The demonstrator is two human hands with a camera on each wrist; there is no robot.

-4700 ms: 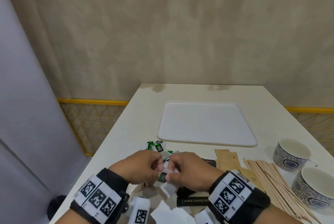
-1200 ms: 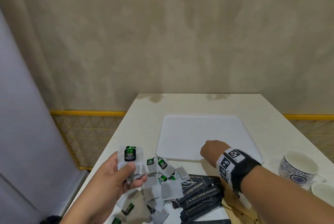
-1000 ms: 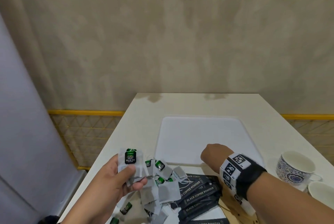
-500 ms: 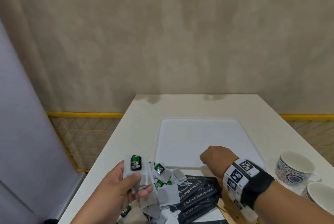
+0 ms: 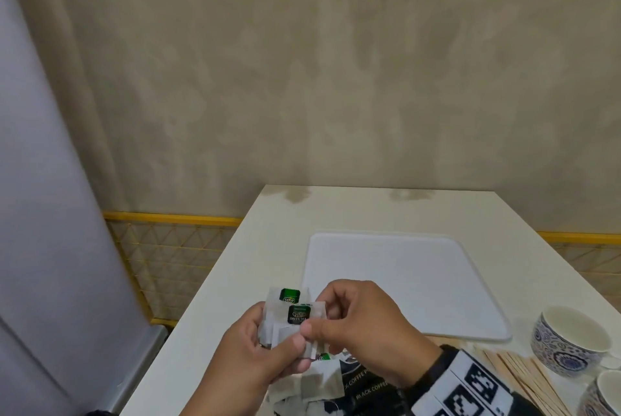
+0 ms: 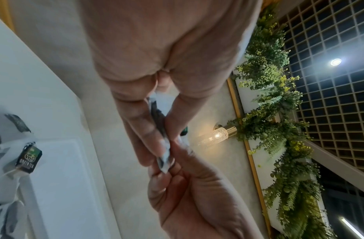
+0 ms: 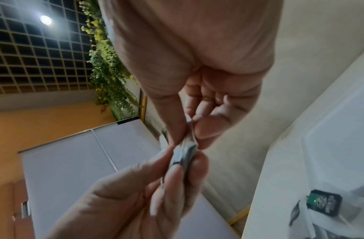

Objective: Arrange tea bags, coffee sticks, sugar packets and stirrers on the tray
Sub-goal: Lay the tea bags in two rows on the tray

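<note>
My head camera looks forward and down over the worktop (image 5: pixel 255 268), wall filling the upper frame. Each wrist camera sits close behind my fingers (image 6: pixel 148 145), tilted up towards the ceiling. All three share the pinched tea bags (image 5: pixel 295 318).

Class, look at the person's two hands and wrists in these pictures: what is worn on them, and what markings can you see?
Both hands are bare, with no gloves. The right hand has a black wrist band carrying white panels printed with black square code markers. The left hand shows no sleeve; its wrist is cut off by the frame's edge, so any band there cannot be seen.
</note>
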